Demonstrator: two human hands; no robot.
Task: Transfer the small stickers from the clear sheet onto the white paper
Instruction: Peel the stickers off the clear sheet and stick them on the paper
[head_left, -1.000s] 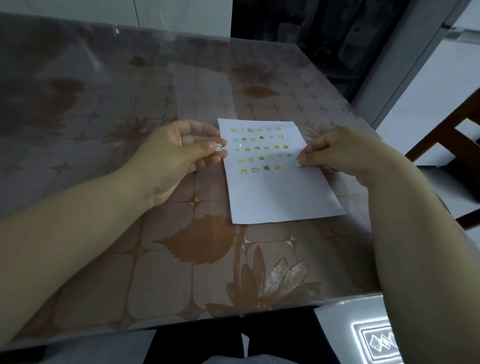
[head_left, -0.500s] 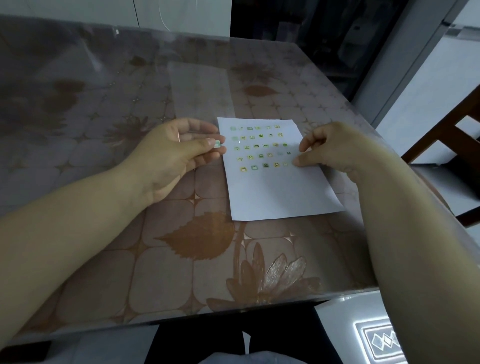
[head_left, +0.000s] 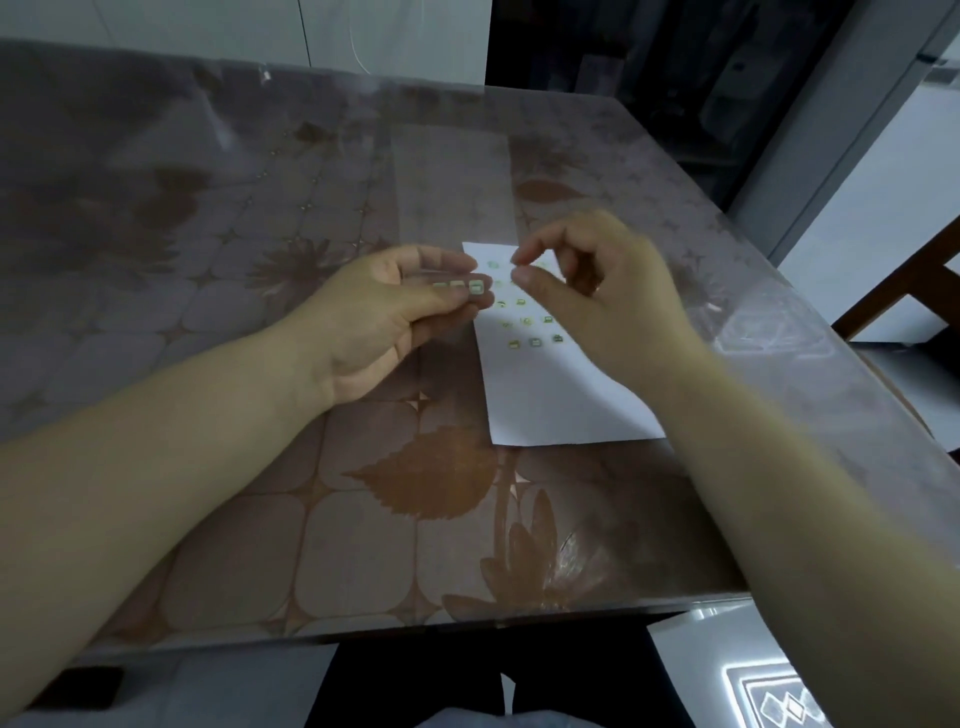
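The left hand (head_left: 384, 317) pinches the clear sheet (head_left: 456, 280), which carries small stickers (head_left: 476, 286). Just right of it, the right hand (head_left: 597, 291) hangs above the white paper (head_left: 550, 400) on the bench (head_left: 260, 519), thumb and forefinger almost together; whether they hold a sticker, I cannot tell.

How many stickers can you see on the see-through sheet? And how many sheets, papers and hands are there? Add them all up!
stickers showing on the clear sheet: 3
clear sheet: 1
white paper: 1
hands: 2, the left hand and the right hand
Total: 7
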